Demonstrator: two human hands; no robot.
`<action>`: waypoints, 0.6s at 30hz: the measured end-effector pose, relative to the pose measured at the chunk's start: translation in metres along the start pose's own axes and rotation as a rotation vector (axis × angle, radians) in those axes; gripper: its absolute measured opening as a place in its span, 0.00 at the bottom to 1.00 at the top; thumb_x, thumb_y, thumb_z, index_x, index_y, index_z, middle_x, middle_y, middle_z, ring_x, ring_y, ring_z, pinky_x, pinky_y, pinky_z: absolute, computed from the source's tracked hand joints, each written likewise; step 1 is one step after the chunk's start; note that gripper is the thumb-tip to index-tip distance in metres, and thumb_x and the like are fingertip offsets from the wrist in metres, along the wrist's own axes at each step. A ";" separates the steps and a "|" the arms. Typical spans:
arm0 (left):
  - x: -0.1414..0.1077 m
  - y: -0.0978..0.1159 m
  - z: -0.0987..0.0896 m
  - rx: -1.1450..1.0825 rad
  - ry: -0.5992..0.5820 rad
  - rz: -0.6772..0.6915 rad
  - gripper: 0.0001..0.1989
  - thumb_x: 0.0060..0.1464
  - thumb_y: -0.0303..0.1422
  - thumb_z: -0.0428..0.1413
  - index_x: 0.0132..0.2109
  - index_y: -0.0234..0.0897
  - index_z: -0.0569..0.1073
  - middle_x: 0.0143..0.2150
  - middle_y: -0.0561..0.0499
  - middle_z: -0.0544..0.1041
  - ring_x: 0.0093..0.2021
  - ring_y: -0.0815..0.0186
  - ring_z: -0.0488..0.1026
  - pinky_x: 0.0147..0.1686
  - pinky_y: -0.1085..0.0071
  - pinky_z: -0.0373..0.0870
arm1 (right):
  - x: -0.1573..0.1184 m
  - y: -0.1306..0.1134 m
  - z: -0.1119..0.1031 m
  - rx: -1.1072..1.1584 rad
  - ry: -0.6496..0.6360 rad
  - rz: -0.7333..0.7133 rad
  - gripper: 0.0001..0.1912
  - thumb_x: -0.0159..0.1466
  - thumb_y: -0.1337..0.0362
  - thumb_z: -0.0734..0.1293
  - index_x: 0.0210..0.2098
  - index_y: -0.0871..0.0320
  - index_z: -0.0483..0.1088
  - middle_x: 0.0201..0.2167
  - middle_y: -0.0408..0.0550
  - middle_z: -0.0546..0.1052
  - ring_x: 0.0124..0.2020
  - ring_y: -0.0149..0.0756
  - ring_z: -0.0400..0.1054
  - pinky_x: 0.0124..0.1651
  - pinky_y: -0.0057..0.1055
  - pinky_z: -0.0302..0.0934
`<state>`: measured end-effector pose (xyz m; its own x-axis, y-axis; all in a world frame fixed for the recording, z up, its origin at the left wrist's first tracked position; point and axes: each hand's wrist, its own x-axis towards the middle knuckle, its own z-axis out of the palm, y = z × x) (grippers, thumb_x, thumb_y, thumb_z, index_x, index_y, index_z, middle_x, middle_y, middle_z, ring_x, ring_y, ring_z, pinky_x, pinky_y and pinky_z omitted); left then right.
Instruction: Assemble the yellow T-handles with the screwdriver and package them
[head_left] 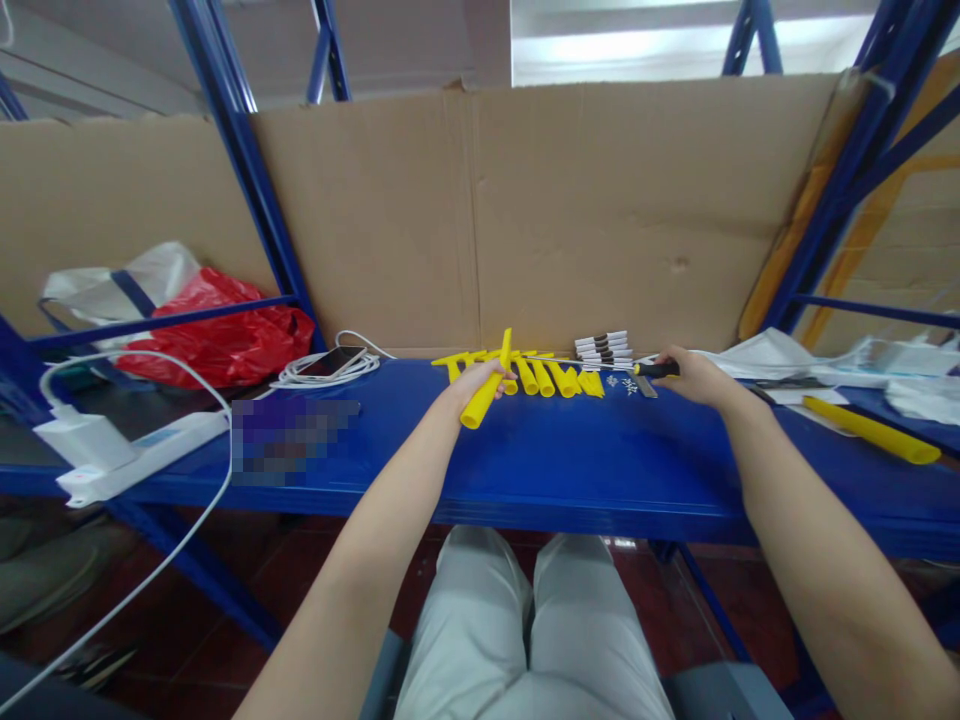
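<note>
My left hand (486, 382) is closed around a yellow tapered plastic tube (477, 408), its wide open end tilted toward me. In my right hand (691, 374) is the black-and-yellow handle of a screwdriver (657, 369). The long thin shaft points left, and its tip is close to the upper part of the held tube; whether they touch I cannot tell. Behind and beside my left hand lies a row of similar yellow tubes (545, 380), some T-shaped. Small screws (630, 384) lie loose below the shaft, beside a small grey metal strip (645, 387).
White pieces with dark bands (604, 350) are stacked against the cardboard wall (600, 220). A larger yellow tube (874, 430) and white bags (780, 355) lie right. Left are a power strip (150, 458), coiled white cable (326, 372) and red bag (225, 325). Blue posts (247, 180) frame the shelf.
</note>
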<state>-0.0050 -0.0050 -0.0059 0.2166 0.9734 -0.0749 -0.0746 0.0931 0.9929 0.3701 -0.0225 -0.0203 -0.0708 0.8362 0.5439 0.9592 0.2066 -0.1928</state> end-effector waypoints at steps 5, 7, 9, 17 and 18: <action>0.001 0.001 -0.002 -0.009 -0.078 -0.031 0.09 0.52 0.24 0.46 0.35 0.30 0.72 0.16 0.53 0.64 0.14 0.74 0.58 0.13 0.80 0.57 | 0.001 -0.004 0.002 -0.032 0.013 0.012 0.11 0.51 0.62 0.68 0.36 0.51 0.73 0.31 0.46 0.79 0.34 0.43 0.73 0.34 0.33 0.64; 0.002 0.001 -0.003 -0.024 -0.100 -0.035 0.10 0.53 0.25 0.46 0.36 0.29 0.72 0.16 0.53 0.64 0.14 0.74 0.58 0.12 0.80 0.56 | 0.001 -0.008 0.002 -0.044 -0.001 0.023 0.11 0.51 0.61 0.68 0.36 0.52 0.73 0.31 0.47 0.79 0.34 0.44 0.74 0.35 0.34 0.64; 0.002 0.002 -0.004 -0.038 -0.098 -0.039 0.11 0.54 0.25 0.45 0.37 0.29 0.72 0.15 0.53 0.64 0.13 0.74 0.58 0.12 0.80 0.56 | 0.000 -0.011 0.002 -0.044 0.001 0.025 0.11 0.52 0.61 0.68 0.35 0.52 0.73 0.32 0.47 0.80 0.35 0.45 0.74 0.36 0.34 0.64; 0.003 0.000 0.003 -0.148 0.015 0.031 0.13 0.62 0.27 0.43 0.48 0.28 0.69 0.23 0.50 0.73 0.13 0.73 0.61 0.11 0.77 0.57 | -0.001 -0.008 0.002 -0.057 0.023 0.032 0.11 0.52 0.58 0.68 0.36 0.51 0.73 0.32 0.47 0.80 0.36 0.45 0.74 0.35 0.35 0.64; 0.003 -0.001 0.003 -0.160 0.039 0.057 0.13 0.62 0.27 0.45 0.50 0.29 0.68 0.26 0.49 0.75 0.13 0.73 0.62 0.11 0.77 0.57 | -0.001 -0.007 0.002 -0.061 0.025 0.033 0.11 0.52 0.58 0.68 0.36 0.51 0.73 0.32 0.47 0.80 0.36 0.45 0.74 0.36 0.35 0.64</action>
<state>-0.0009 -0.0027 -0.0073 0.1703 0.9851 -0.0253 -0.2406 0.0665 0.9683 0.3628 -0.0237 -0.0207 -0.0324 0.8289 0.5585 0.9759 0.1468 -0.1613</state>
